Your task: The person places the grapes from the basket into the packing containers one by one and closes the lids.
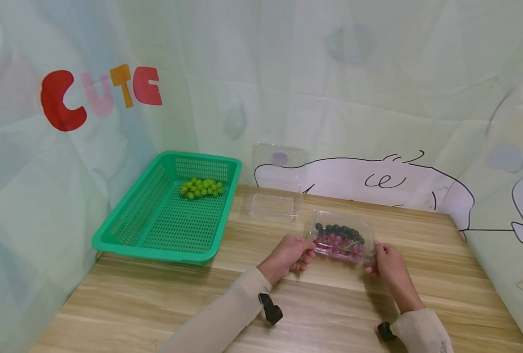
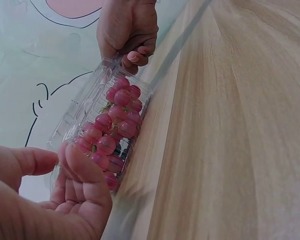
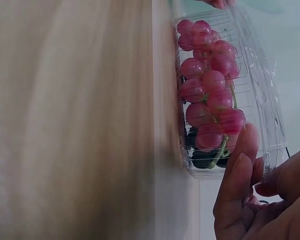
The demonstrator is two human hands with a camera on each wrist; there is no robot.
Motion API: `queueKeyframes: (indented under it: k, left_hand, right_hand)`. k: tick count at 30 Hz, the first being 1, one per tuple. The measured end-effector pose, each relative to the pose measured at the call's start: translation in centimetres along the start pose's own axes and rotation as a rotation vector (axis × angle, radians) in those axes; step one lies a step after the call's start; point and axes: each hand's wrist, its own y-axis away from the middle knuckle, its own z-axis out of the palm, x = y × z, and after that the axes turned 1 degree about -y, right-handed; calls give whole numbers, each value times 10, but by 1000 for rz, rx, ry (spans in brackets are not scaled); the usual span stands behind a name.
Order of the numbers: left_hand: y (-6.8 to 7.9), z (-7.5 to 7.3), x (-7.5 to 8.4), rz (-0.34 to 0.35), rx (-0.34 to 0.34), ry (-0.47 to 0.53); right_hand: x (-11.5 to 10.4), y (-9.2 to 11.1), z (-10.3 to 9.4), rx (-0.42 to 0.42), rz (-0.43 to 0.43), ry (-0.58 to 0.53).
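Observation:
A clear plastic clamshell box [image 1: 363, 228] lies on the wooden table with its lid down. Inside, a bunch of pink-red grapes [image 2: 117, 112] fills the near side, and dark grapes [image 1: 342, 230] sit behind it. My left hand [image 1: 291, 252] pinches the front left corner of the box between thumb and fingers. At the front right corner, my right hand [image 1: 388, 264] grips the rim, its thumb on the lid side and its fingers [image 3: 235, 185] beneath the rim. Both hands show in the left wrist view, at opposite ends of the box.
A green plastic basket [image 1: 164, 255] stands at the left with a bunch of green grapes [image 1: 201, 188] in it. Behind the closed box, another clear box [image 1: 272, 206] stands with its lid raised near the back cloth. Printed cloth walls [image 1: 261, 73] border the table [image 1: 323, 304].

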Motion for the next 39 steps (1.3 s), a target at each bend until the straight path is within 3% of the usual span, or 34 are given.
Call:
queueKeyframes:
  k: [20, 39]
  left_hand:
    - [-12, 5, 3, -19, 35, 38]
    - [-24, 4, 4, -1, 51, 75]
  right_hand:
    - [-2, -21, -3, -20, -27, 8]
    - [-8, -35, 1, 17, -23, -39]
